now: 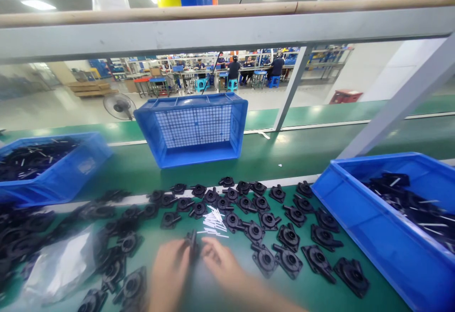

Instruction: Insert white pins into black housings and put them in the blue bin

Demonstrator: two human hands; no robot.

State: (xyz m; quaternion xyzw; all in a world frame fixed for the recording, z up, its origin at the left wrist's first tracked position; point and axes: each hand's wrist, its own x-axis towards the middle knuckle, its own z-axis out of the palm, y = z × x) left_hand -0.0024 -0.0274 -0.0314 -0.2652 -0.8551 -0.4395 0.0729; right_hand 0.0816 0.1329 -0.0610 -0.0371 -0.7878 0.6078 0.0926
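Part (192, 243), black, is gripped in left hand (172, 257), just nearer than loose white sticks (214, 222) on green bench (199, 288). Right hand (219, 259) is seen curled beside it; whether anything is pinched cannot be told.

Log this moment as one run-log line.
left hand: holding black part | right hand: close beside it, grip blurred | white sticks: loose pile beyond hands | blue bin at right: black parts inside
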